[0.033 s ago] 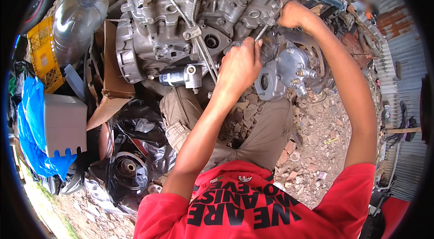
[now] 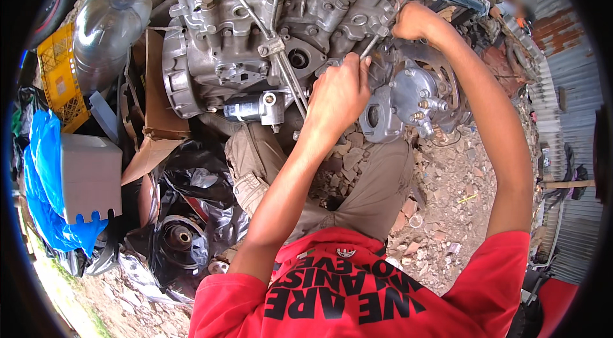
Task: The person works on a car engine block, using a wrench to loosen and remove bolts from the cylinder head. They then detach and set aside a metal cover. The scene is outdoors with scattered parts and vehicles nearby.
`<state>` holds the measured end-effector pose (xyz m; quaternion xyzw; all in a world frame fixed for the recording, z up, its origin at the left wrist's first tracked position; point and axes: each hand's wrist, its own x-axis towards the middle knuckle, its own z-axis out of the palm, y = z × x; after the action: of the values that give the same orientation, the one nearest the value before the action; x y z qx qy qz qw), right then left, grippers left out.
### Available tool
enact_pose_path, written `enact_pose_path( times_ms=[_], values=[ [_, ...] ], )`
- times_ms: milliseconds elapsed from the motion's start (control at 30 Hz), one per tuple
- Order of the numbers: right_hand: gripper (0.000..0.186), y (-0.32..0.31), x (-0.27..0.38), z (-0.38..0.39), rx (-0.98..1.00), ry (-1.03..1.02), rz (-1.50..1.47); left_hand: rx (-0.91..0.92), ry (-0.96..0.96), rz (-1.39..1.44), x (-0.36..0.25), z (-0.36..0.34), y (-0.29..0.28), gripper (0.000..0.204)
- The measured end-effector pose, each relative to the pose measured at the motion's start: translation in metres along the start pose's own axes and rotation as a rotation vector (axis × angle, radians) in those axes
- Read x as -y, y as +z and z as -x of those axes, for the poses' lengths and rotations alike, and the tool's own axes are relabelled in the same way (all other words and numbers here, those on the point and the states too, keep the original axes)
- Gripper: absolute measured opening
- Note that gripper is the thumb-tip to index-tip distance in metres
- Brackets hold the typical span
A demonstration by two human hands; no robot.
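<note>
Much of the work is masked: the left hand (image 2: 337, 92) is seen from the back, fingers curled shut around the lower end of a thin metal tool (image 2: 369, 48), and the knuckles hide how far the tool runs into the palm. The right hand (image 2: 415, 20) is closed at the tool's upper end, against the engine (image 2: 255, 31) — what it pinches there, the tool tip or a fitting, cannot be told. The tool slants between the two hands, just above the round silver housing (image 2: 415, 92). The engine's top is cut off by the rim, and the person's knees vanish under it. At left, a grey box (image 2: 89, 175) sits on blue plastic (image 2: 45, 165), its lower edge partly lost; a yellow crate (image 2: 57, 76) bends into the dark border.

Against the earlier frame nothing seems to differ — both hands keep the same grip and place, and the tool has not shifted.
</note>
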<state>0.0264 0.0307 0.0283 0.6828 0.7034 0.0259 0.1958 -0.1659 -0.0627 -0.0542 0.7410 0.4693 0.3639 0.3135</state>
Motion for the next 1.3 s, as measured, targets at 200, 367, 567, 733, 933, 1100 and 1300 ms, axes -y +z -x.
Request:
enact_pose_path(
  times_ms=[200,367,567,733,933,1100,1300],
  values=[
    [0.039,0.02,0.001,-0.013,0.045,0.141,0.029,0.03,-0.014,0.026,-0.003,-0.001,-0.002,0.033],
    [0.038,-0.002,0.005,0.0,0.075,0.217,-0.108,0.022,-0.022,0.037,-0.001,0.0,-0.004,0.033],
    [0.038,0.013,0.001,-0.019,0.083,0.215,0.033,0.046,-0.039,0.033,-0.006,-0.001,-0.003,0.033],
    [0.04,0.009,0.005,-0.016,0.137,0.157,0.07,0.032,-0.039,0.031,-0.002,-0.001,-0.003,0.033],
    [0.04,0.013,0.001,-0.019,0.188,0.19,0.091,0.045,-0.039,0.046,-0.004,0.0,-0.005,0.032],
    [0.037,0.009,0.013,0.012,0.029,0.139,0.075,0.019,-0.017,0.03,-0.002,0.0,-0.003,0.032],
    [0.037,0.009,0.031,0.011,0.092,0.137,0.159,0.033,-0.058,0.034,-0.003,0.0,-0.005,0.034]
  ],
)
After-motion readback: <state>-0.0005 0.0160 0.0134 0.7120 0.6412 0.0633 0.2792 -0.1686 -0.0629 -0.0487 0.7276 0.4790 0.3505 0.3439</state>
